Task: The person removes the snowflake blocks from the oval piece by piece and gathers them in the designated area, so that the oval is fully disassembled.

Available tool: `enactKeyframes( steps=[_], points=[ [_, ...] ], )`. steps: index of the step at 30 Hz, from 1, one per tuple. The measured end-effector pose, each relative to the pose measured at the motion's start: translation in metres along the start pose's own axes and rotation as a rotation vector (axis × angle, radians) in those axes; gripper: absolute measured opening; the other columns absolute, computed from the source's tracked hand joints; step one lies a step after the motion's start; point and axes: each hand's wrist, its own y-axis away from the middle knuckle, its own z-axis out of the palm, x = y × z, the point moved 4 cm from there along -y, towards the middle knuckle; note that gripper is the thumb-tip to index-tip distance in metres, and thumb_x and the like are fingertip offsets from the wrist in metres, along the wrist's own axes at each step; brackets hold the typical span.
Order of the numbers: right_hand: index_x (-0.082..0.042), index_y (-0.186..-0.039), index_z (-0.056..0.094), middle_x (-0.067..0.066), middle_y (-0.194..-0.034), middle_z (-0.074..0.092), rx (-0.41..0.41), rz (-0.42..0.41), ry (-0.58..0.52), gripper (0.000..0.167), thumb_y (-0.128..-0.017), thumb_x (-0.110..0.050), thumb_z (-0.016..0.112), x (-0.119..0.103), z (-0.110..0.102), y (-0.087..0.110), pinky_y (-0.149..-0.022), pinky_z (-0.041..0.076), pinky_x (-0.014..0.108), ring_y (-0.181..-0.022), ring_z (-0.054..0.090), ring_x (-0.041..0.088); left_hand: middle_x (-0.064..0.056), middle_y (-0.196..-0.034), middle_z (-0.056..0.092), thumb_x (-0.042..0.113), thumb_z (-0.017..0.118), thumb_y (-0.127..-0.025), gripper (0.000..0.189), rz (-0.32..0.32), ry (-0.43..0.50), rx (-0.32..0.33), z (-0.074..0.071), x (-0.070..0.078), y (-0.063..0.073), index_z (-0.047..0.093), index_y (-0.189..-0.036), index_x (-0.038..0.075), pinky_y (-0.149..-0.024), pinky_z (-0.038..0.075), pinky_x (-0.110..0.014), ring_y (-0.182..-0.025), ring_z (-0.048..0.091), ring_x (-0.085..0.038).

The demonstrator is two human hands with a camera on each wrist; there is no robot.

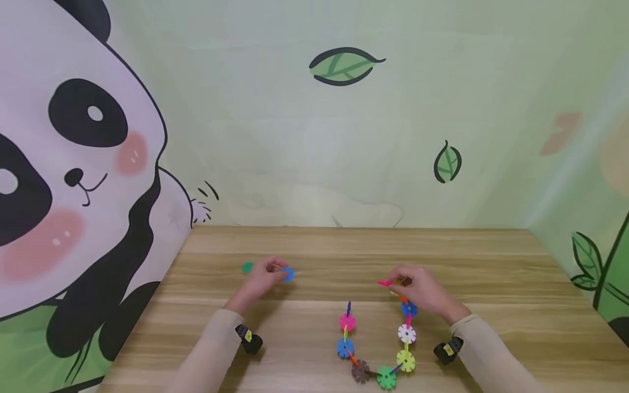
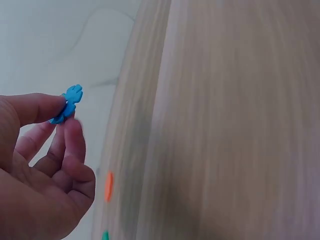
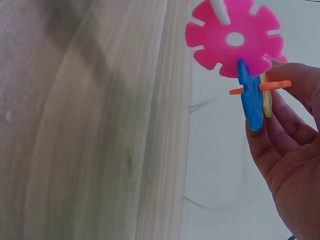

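Observation:
My left hand (image 1: 265, 275) pinches a blue notched disc (image 1: 288, 274) between thumb and fingers, held over the left part of the table. In the left wrist view the blue disc (image 2: 74, 93) appears nearly edge-on. A U-shaped chain of interlocked notched plastic discs, among them a white disc (image 1: 407, 333) and a brown disc (image 1: 361, 371), stretches toward the near side. Its right end is gripped by my right hand (image 1: 422, 286), near a pink piece (image 1: 385, 283). Up close, a pink disc (image 3: 235, 39) joins a blue disc (image 3: 253, 102), with yellow behind at the fingers.
A green disc (image 1: 247, 267) lies on the wooden table (image 1: 314, 251) just left of my left hand. The left wrist view also shows an orange piece (image 2: 108, 186) near the table's edge. Behind the table stands a wall (image 1: 275, 164) with panda and leaf drawings.

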Motion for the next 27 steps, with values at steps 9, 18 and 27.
enactKeyframes(
  steps=[9,18,27],
  points=[
    [-0.007,-0.092,0.07,-0.001,-0.093,0.066,-0.03,0.038,-0.022,0.01,-0.083,-0.001,0.07,0.001,0.0,0.0,-0.068,0.052,0.029,-0.079,0.059,0.012,-0.012,-0.09,0.061,0.001,0.065,-0.086,0.018,0.022,-0.087,-0.033,-0.033,-0.017,0.01,0.061,-0.103,-0.005,-0.066,0.046,-0.033,-0.078,0.055,-0.019],
    [-0.008,-0.092,0.07,-0.002,-0.094,0.066,-0.033,0.057,-0.017,0.008,-0.085,-0.005,0.069,0.001,0.0,-0.001,-0.068,0.051,0.027,-0.08,0.059,0.012,-0.012,-0.089,0.064,0.0,0.066,-0.085,0.02,0.002,-0.229,-0.011,-0.055,-0.028,0.015,0.062,-0.103,-0.006,-0.066,0.046,-0.029,-0.081,0.058,-0.022],
    [-0.007,-0.091,0.07,-0.002,-0.094,0.066,-0.029,0.054,-0.015,0.008,-0.084,-0.004,0.07,-0.001,0.001,-0.002,-0.065,0.051,0.027,-0.076,0.057,0.011,-0.012,-0.091,0.064,-0.003,0.065,-0.083,0.017,0.033,-0.356,-0.012,-0.07,-0.039,0.018,0.064,-0.101,-0.004,-0.066,0.048,-0.029,-0.085,0.058,-0.024]
  ],
)
